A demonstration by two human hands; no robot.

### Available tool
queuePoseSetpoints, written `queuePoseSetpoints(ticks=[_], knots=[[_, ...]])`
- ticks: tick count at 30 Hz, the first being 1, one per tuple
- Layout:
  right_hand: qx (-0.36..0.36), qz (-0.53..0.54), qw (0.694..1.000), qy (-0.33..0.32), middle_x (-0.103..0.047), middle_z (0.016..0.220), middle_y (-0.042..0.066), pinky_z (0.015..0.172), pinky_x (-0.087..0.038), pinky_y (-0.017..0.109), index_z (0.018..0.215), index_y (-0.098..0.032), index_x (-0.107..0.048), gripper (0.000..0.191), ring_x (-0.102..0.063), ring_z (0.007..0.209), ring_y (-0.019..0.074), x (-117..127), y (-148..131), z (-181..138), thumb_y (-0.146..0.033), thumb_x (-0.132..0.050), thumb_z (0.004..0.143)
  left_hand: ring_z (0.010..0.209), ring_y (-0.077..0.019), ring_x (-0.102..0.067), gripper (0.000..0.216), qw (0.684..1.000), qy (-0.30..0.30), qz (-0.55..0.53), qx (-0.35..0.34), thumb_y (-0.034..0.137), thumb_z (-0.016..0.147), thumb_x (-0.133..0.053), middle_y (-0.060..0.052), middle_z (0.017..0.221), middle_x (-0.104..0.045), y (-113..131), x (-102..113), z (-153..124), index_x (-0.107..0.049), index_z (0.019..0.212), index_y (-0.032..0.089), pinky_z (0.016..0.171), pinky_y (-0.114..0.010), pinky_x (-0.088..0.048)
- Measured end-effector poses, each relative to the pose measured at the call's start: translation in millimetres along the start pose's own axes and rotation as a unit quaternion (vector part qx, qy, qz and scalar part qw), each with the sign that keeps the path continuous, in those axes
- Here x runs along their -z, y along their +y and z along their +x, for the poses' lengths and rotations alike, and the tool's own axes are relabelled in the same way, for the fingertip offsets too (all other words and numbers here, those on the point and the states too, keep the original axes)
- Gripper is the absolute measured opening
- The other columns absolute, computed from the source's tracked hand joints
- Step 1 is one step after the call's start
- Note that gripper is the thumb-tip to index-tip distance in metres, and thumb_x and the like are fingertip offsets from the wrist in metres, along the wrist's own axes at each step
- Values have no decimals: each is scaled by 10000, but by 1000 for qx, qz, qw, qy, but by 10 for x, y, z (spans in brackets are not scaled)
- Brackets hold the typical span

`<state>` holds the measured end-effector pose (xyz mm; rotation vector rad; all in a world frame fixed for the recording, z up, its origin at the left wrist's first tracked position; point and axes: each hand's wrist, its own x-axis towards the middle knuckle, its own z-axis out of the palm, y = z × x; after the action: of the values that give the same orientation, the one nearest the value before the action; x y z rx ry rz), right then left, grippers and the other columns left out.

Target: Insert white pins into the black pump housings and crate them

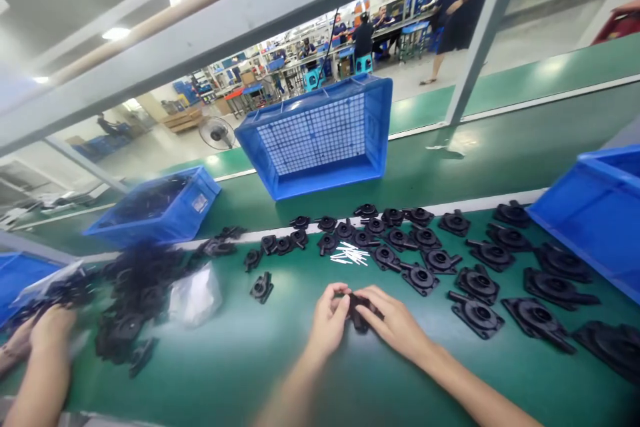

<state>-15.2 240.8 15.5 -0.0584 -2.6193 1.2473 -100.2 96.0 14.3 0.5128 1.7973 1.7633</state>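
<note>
My left hand and my right hand meet over the green table, both closed on one black plastic pump housing. Fingers cover much of that part, so its face is hidden. Just beyond my hands lies a small pile of thin white sticks. Many black pump housings, round with a side spout and flat corner tabs, are spread behind and to the right. A single housing rests by itself to the left of my hands.
An upright blue crate stands tilted at the back. Blue bins sit at right and left. A clear plastic bag lies beside a heap of black parts. A co-worker's hands work at far left.
</note>
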Motion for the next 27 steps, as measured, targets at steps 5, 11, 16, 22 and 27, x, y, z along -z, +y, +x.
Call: queuePoseSetpoints(ticks=[5, 11, 16, 22, 27], knots=[[-49, -20, 998, 19, -573, 743, -8, 606, -449, 257, 847, -208, -502, 211, -560, 643, 137, -28, 45, 3, -404, -448, 904, 810, -109, -564, 279, 999, 6, -46, -9, 345, 821, -574, -63, 1020, -573, -1, 19, 21, -524, 1039, 178, 757, -229, -450], [23, -39, 989, 138, -565, 737, 7, 629, -442, 268, 872, -203, -523, 140, -547, 673, 146, 57, 47, -7, -329, -473, 905, 916, -156, -600, 278, 997, -9, -71, -27, 328, 821, -577, -78, 1065, -557, 61, 26, 13, -514, 1049, 181, 861, -283, -439], [130, -125, 965, 190, -604, 829, 50, 711, -438, 301, 950, -190, -558, 115, -566, 766, 175, 118, 89, -18, -264, -485, 901, 913, -175, -621, 265, 998, 22, -40, -32, 340, 824, -563, -77, 1077, -564, 49, 56, 31, -518, 1035, 186, 884, -309, -431], [36, -124, 989, 68, -589, 842, 56, 721, -449, 301, 966, -211, -568, 231, -575, 805, 184, 95, 61, 20, -336, -375, 943, 866, -163, -602, 287, 1000, 9, 13, -2, 351, 803, -573, -80, 1033, -597, 35, 29, 14, -540, 1025, 172, 814, -287, -450], [21, -67, 996, 58, -588, 866, 53, 722, -473, 298, 1024, -224, -564, 254, -577, 809, 181, 70, 63, 14, -354, -361, 943, 859, -170, -568, 340, 997, -29, 69, -10, 365, 800, -556, -94, 965, -620, 97, -8, 50, -564, 1065, 154, 814, -304, -452]])
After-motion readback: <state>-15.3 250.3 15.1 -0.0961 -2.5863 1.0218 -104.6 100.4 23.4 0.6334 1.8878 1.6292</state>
